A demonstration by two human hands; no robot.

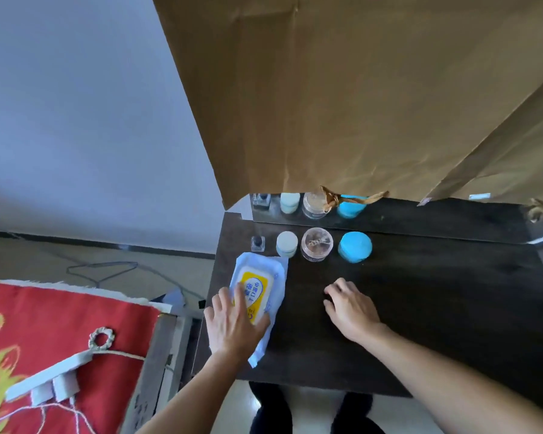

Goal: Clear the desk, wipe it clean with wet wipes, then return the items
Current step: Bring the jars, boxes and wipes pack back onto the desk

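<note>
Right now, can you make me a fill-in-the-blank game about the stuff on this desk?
1. The left hand lies on the pack of ____.
2. The right hand rests on the bare dark ____.
3. The round jar at the right end of the row is ____ in colour.
4. The tiny glass bottle stands at the ____ end of the row.

Missing words: wipes; desk; blue; left

**Bare arms, dark trousers**

Both forearms are uncovered from wrist to the frame's lower edge; no sleeve, watch or ring shows on either. The left hand point(232, 324) and right hand point(351, 311) are bare, ungloved, with short nails. Below the near edge of the dark desk point(420, 308), two legs in black trousers show, the fabric plain and unmarked, a pale floor between them.
</note>
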